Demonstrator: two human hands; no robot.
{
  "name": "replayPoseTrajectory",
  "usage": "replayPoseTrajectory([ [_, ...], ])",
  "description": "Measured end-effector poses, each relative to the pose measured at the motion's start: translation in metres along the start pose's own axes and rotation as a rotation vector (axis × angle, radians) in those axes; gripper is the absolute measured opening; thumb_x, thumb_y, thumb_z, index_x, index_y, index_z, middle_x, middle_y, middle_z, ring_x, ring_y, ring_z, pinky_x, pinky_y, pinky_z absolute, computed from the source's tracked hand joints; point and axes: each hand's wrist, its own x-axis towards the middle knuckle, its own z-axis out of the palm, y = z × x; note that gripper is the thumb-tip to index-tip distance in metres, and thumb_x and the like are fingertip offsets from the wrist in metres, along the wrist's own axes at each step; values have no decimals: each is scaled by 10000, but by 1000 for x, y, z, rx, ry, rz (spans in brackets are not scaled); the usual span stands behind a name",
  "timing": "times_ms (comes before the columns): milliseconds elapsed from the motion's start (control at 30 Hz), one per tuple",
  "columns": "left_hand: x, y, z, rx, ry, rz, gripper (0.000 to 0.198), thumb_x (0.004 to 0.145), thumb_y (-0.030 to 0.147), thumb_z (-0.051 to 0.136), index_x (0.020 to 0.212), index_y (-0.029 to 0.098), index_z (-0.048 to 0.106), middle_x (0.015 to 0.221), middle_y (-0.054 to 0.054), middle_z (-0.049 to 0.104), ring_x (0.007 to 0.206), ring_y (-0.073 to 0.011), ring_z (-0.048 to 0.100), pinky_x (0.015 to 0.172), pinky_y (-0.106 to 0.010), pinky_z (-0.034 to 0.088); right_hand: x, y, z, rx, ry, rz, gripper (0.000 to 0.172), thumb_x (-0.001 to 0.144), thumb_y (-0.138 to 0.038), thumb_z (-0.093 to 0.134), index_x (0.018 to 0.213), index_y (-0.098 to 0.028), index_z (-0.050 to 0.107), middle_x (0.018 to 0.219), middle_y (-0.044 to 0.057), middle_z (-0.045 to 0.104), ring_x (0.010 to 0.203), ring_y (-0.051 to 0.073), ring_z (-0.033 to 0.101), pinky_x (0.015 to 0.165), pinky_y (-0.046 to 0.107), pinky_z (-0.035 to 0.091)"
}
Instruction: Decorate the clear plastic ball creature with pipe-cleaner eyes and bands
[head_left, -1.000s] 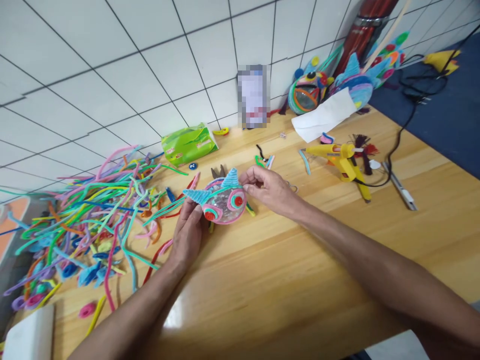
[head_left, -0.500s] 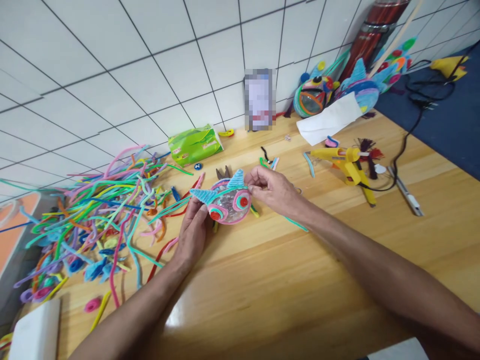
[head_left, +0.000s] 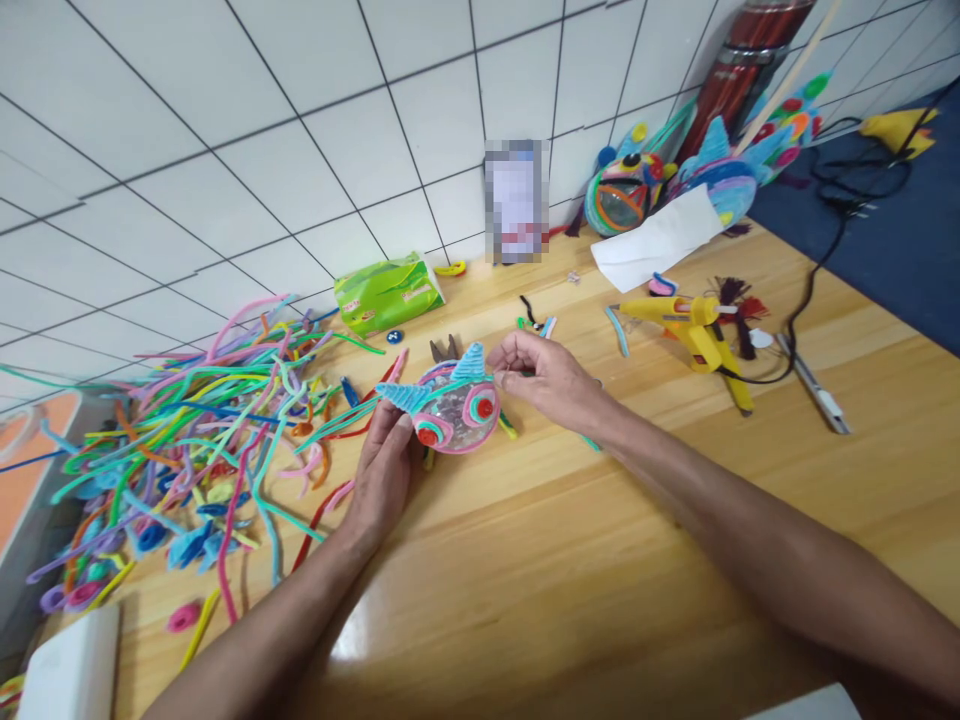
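Observation:
My left hand (head_left: 385, 462) is closed around the left side of a pipe-cleaner craft figure (head_left: 459, 432). This figure has a clear body edged in pink, two blue pointed ears, and red eyes ringed in pink and teal. At its right side, beside the right ear, my right hand (head_left: 536, 372) pinches a thin green pipe cleaner (head_left: 591, 442); part of it shows below the forearm, and the rest is hidden by the hand. Dark plier jaws (head_left: 444, 349) stick out behind the figure.
A heap of coloured pipe cleaners (head_left: 202, 430) spreads over the left of the table. To the right lie a yellow glue gun (head_left: 686, 322) and a utility knife (head_left: 817, 388). Along the wall stand a green tissue pack (head_left: 390, 292), a phone (head_left: 515, 200) and finished craft figures (head_left: 626, 195).
The figure and both hands are almost where they were. Less of the green pipe cleaner shows below my right forearm, and its visible end has shifted slightly to the left.

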Motion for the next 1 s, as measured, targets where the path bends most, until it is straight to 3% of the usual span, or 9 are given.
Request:
replayPoseTrajectory([
  [367, 0, 0, 2, -18, 25, 4, 351, 859, 461, 874, 1145, 292, 761, 1128, 9, 792, 999, -170, 734, 949, -296, 613, 4, 5, 5, 225, -11, 187, 164, 722, -141, 711, 864, -216, 680, 807, -37, 710, 737, 130, 655, 728, 283, 547],
  [567, 1, 0, 1, -24, 18, 4, 348, 856, 454, 885, 1133, 284, 758, 1005, 28, 766, 771, -108, 657, 727, -208, 574, 6, 1, 4, 214, -20, 187, 164, 687, -159, 708, 835, -222, 678, 783, -43, 697, 726, 129, 633, 729, 284, 528],
  [733, 0, 1, 3, -47, 8, -6, 315, 867, 433, 874, 1112, 278, 751, 888, 39, 733, 683, -112, 615, 687, -226, 560, 5, 1, 2, 189, -21, 187, 164, 673, -204, 714, 833, -222, 683, 782, -40, 685, 729, 133, 621, 729, 287, 494],
  [800, 0, -1, 3, -59, 0, 6, 279, 893, 422, 851, 1108, 278, 748, 886, 35, 736, 716, -124, 642, 736, -243, 572, 4, 2, 1, 177, -28, 181, 167, 685, -238, 730, 845, -221, 682, 791, -30, 689, 740, 142, 623, 735, 295, 487],
  [1000, 4, -13, -4, -33, -60, 50, 337, 959, 448, 784, 1237, 265, 735, 1246, -32, 777, 1088, -202, 726, 1046, -347, 561, 2, 6, -4, 154, -39, 181, 225, 705, -325, 804, 860, -225, 676, 832, -9, 715, 770, 157, 645, 765, 311, 495],
])
